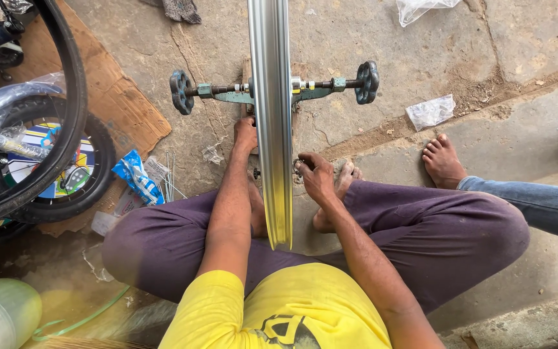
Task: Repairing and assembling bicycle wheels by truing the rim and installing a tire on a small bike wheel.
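Note:
A shiny metal wheel rim point(271, 97) stands upright on edge, clamped in a green truing stand point(227, 95) with two round handwheels. My left hand point(245, 134) rests against the rim's left side, near the stand. On the rim's right side, my right hand point(314, 174) pinches a small metal tool point(298, 165) close to the rim. My crossed legs in purple trousers point(434, 226) sit on either side of the rim. What the left fingers touch is hidden by the rim.
Black tyres point(66, 129) and a small colourful wheel lie at the left on cardboard point(117, 97). A blue packet point(135, 178) and loose spokes point(170, 178) lie beside my left knee. Another person's bare foot point(442, 161) and denim leg are at the right. Plastic scraps point(431, 111) litter the stone floor.

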